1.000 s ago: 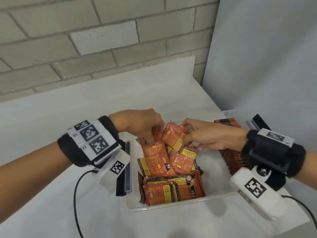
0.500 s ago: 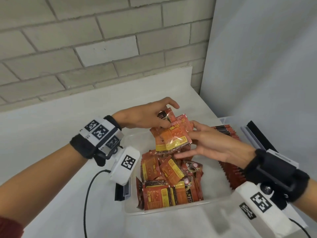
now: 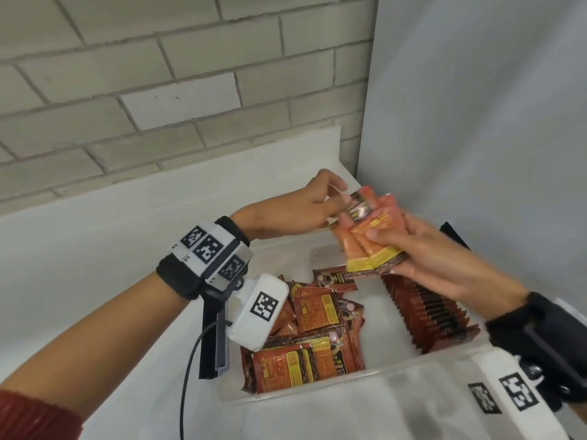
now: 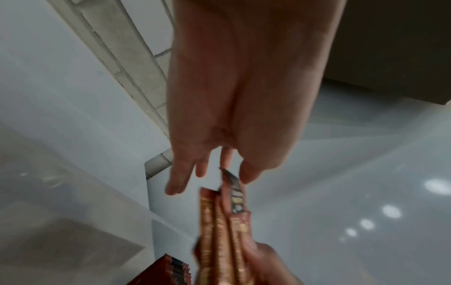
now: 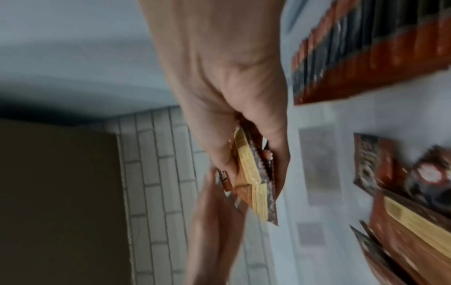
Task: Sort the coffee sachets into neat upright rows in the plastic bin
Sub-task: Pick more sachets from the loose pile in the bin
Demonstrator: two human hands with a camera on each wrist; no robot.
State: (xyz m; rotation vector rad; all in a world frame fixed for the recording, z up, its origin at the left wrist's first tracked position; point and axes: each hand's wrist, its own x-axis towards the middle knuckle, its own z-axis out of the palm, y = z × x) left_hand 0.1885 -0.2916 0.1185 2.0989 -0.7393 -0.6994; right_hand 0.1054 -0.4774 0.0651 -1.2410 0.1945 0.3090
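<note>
Above the clear plastic bin (image 3: 317, 400) I hold a small stack of orange coffee sachets (image 3: 370, 239). My right hand (image 3: 416, 249) grips the stack, thumb on its face; the same stack (image 5: 253, 173) shows in the right wrist view. My left hand (image 3: 330, 206) pinches the top edge of one dark-topped sachet (image 3: 360, 206) in the stack, seen edge-on (image 4: 233, 190) from the left wrist. Loose sachets (image 3: 314, 341) lie in a heap at the bin's left. An upright row of sachets (image 3: 425, 306) stands along the bin's right side.
The bin sits on a white counter (image 3: 95, 265) against a grey brick wall (image 3: 158, 90). A white panel (image 3: 476, 122) rises at the right. A black and grey bracket (image 3: 216, 344) stands by the bin's left wall. A cable (image 3: 187, 376) hangs from my left wrist.
Both hands have lifted out of the heap, carrying a few sachets up and to the right. The sachets are now gathered into a stack in the right hand.
</note>
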